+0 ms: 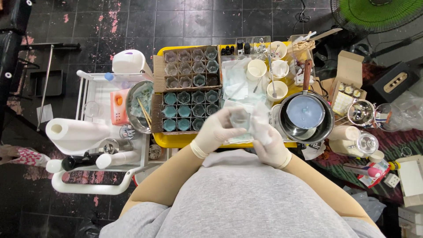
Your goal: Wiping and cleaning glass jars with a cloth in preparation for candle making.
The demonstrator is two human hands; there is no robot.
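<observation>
The left hand (pixel 214 131) is gripping a clear glass cup (pixel 240 118) just above the near edge of the yellow bench (pixel 176 140), while the right hand (pixel 271 141) is pressing a white wipe (pixel 261 119) against it, both grips closed. Judging by the trays (pixel 190 90), most ribbed cups are already holding teal wax; several far ones are looking empty. The steel pan (pixel 306 115) is holding smooth blue wax.
</observation>
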